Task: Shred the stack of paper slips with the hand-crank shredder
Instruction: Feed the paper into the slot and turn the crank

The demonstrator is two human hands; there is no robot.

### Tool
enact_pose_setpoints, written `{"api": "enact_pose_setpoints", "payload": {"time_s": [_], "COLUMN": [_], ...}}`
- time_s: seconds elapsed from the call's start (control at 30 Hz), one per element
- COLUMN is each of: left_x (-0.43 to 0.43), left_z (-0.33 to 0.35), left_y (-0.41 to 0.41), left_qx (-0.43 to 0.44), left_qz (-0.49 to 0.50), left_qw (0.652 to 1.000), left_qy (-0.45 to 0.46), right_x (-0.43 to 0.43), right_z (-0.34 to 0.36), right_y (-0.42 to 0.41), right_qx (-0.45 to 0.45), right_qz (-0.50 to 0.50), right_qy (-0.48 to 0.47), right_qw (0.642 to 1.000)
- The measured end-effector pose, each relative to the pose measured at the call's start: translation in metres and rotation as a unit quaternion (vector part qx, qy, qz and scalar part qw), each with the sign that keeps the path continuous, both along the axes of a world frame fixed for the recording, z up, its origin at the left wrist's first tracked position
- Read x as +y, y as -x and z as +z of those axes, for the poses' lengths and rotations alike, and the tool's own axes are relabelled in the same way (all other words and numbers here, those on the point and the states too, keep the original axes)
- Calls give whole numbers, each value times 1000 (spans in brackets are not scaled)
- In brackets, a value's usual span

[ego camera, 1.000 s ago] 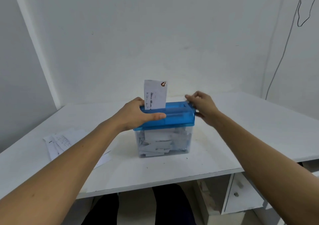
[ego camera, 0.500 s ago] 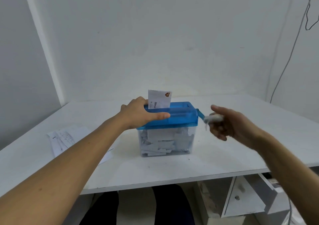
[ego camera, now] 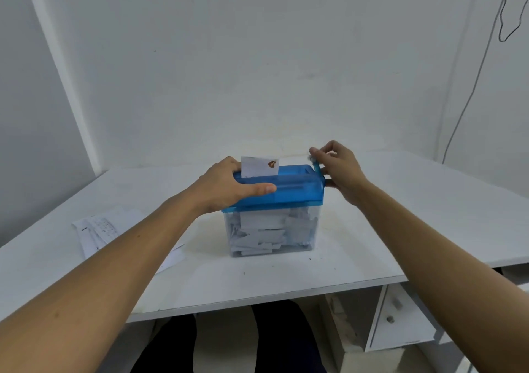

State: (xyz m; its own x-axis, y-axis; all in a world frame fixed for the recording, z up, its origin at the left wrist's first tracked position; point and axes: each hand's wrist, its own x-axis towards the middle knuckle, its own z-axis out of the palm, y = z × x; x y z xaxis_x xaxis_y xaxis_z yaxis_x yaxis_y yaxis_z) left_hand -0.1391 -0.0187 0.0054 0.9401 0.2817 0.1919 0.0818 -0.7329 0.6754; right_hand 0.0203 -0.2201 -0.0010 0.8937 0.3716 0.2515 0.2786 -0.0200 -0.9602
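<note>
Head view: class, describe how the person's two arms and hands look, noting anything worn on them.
Both arms are bare as far as the frame shows: no sleeves on the left forearm or the right forearm. The left hand and the right hand wear no gloves, and no rings, watch or bracelet show.

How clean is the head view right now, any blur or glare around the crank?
Head view: the right hand smears at the crank knob, so finger detail there is lost; the slip and left hand read sharp; light is flat, with no glare on the blue lid.
</note>
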Motion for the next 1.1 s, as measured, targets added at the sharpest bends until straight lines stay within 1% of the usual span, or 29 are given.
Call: {"api": "enact_pose_setpoints", "payload": {"time_s": [0.03,0.13,0.27,0.37,0.43,0.5,0.53,0.57,0.63,0.67,0.77,0.83,1.0,1.1], "left_x": [0,0,-2,0,0,-2,-3,-3,-2,0,2,1,1,-3], "left_z": [-1,-3,-1,1,2,5,7,8,9,8,5,6,1,2], "left_y": [0,0,-2,-1,-1,0,1,1,1,1,1,1,3,4], "left_qx": [-1,-6,-13,1,13,26,30,35,44,45,30,21,-2,-8], "left_qz": [5,21,17,26,28,29,29,29,26,22,15,16,2,-12], "left_qw": [1000,1000,997,995,994,993,992,992,992,993,996,997,999,999], "left_qy": [-2,-16,-68,-96,-103,-114,-117,-118,-114,-108,-83,-69,-47,-43], "right_x": [2,-3,-26,-50,-68,-84,-89,-91,-89,-85,-68,-51,-17,-2], "right_z": [-9,-41,-64,-53,-40,-25,-17,-11,-2,1,11,18,18,13], "right_y": [-3,-1,20,40,48,53,54,53,52,51,44,39,15,-1], "right_qx": [10,15,43,46,59,71,58,29,-37,-48,-25,-11,-4,8], "right_qz": [-8,-8,64,117,164,230,255,267,254,242,197,151,38,-3], "right_qy": [23,133,214,256,230,150,120,119,156,145,30,-3,24,59], "right_qw": [1000,991,974,958,957,959,958,956,954,958,980,989,999,998]}}
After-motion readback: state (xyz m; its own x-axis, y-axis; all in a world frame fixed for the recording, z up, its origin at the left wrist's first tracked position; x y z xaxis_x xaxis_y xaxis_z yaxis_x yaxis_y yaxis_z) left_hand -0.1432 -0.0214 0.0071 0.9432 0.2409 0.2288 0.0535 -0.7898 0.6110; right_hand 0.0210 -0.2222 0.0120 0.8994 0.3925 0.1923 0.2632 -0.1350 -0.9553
